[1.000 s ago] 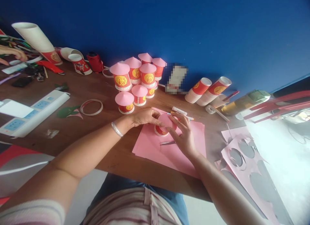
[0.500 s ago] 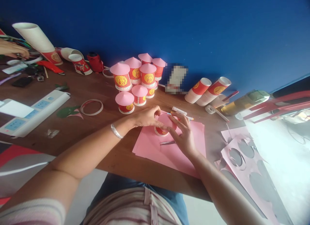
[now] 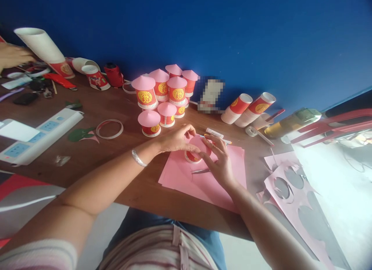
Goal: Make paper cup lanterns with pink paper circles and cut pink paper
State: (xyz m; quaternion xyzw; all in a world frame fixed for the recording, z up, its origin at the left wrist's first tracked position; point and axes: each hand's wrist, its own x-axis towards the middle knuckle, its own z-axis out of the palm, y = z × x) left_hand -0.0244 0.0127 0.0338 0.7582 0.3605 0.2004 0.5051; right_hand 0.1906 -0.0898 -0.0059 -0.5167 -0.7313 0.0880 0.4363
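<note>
In front of me a pink paper cone (image 3: 201, 143) sits on an upside-down red paper cup (image 3: 191, 158). My left hand (image 3: 179, 140) curves round the cone's left side, its thumb pressed on the near edge. From the right, my right hand (image 3: 218, 159) grips the same cone, with its thumb close to the left thumb and its fingers along the far rim. Both hands partly hide cone and cup. Beneath them lie pink paper sheets (image 3: 177, 181), with scissors (image 3: 200, 171) on top, partly covered by my right hand.
Several red cups with pink cone roofs (image 3: 149, 119) stand beyond my left hand. A glue stick (image 3: 214, 133) lies behind the sheets. Stacked paper cups (image 3: 236, 108) and cut pink scraps (image 3: 276, 181) are at right. At left are a power strip (image 3: 43, 136) and another person's hand (image 3: 14, 56).
My hands stay on the cone with only slight finger shifts; the left fingertips lift a little. At the far left, the other person's hand has moved slightly.
</note>
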